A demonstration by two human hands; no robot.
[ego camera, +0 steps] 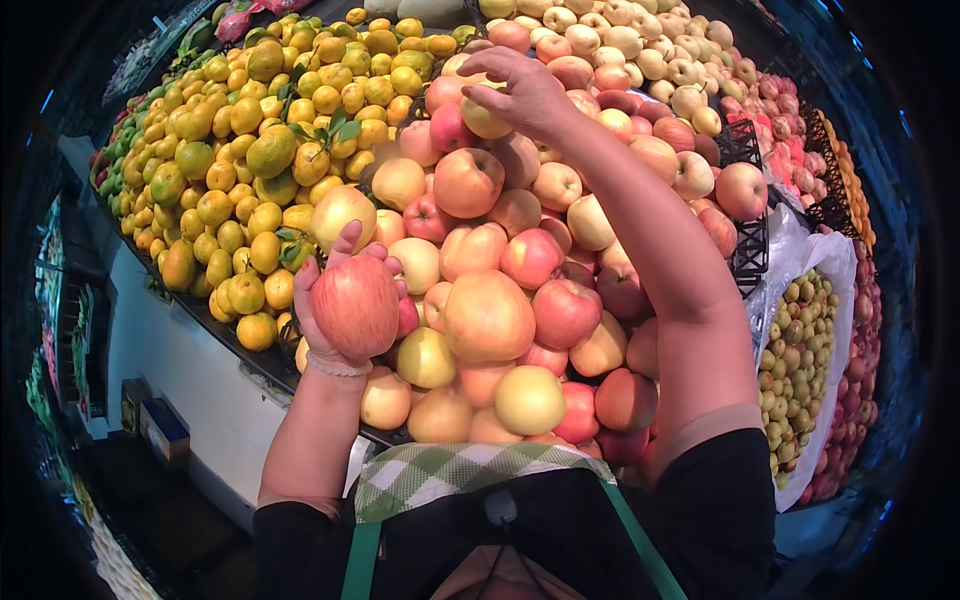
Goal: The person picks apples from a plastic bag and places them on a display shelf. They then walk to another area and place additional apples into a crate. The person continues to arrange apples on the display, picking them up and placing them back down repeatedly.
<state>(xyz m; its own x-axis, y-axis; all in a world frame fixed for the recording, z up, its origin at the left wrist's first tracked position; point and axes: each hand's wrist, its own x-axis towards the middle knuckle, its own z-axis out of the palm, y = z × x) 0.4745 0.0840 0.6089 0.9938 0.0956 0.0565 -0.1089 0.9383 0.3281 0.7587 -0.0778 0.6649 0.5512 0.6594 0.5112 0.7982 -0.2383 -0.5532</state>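
Observation:
A large red apple (355, 306) rests in my left hand (322, 330), which is palm up with the fingers curled round its far side. A pale beaded bracelet circles that wrist. My right hand (514, 90) reaches over the far part of the apple heap, its fingers bent around a yellow-green apple (484, 118); whether they grip it I cannot tell. Red, pink and yellow apples (489, 315) are piled between my forearms, right up to the checked apron (480, 469) I wear.
Mandarins (217, 202), some with leaves, are heaped on the left. Pale pears (637, 45) lie at the back. A black plastic crate (750, 247) borders the apples on the right, beside small green-brown fruit (799, 360) in a white-lined container. The stand's dark edge (240, 349) runs at left.

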